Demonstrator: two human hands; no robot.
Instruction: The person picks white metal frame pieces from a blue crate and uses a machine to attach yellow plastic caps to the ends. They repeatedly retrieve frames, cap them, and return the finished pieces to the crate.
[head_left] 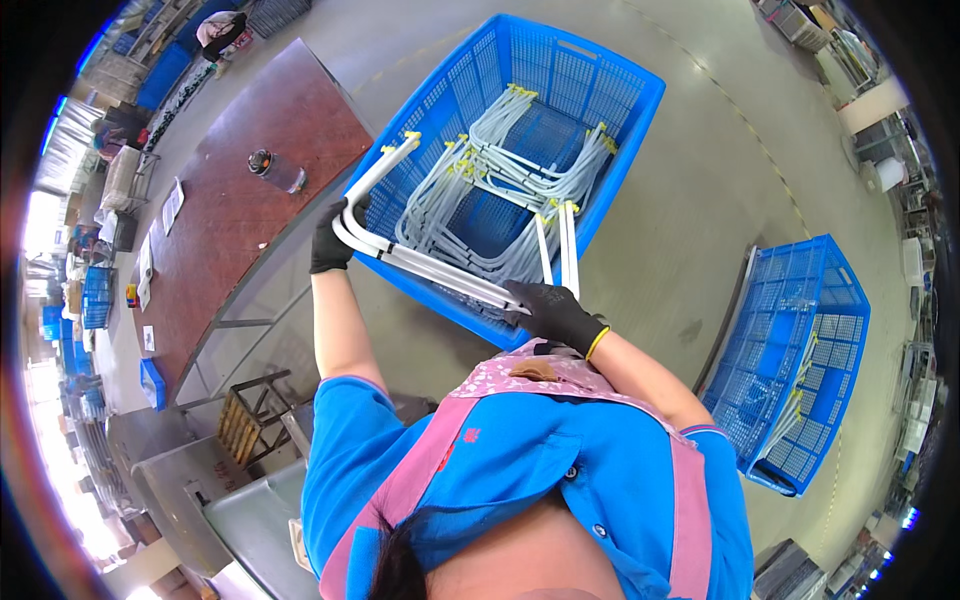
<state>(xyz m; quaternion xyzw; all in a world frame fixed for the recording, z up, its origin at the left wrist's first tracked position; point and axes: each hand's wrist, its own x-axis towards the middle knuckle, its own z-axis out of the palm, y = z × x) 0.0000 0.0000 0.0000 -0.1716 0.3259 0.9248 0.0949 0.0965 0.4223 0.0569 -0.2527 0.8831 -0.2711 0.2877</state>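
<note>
My left hand (335, 238), in a black glove, is wrapped round the bent corner of a few white U-shaped tube frames (440, 268) held together. My right hand (556, 316), also in a black glove with a yellow cuff edge, grips the same frames near their other bend. The held frames are over the near side of a large blue perforated plastic crate (478, 78). Yellow caps sit on their left ends; their right legs also point away from me into the crate. Inside it lie several loosely stacked white tube frames (500, 162) with yellow ends.
To the left stands a red-brown table (225, 200) with a clear bottle (278, 172) and papers (172, 206) on it. A second blue crate (780, 340) rests on the floor at right. A stool (252, 418) is below the table. Another person (222, 38) bends over far left.
</note>
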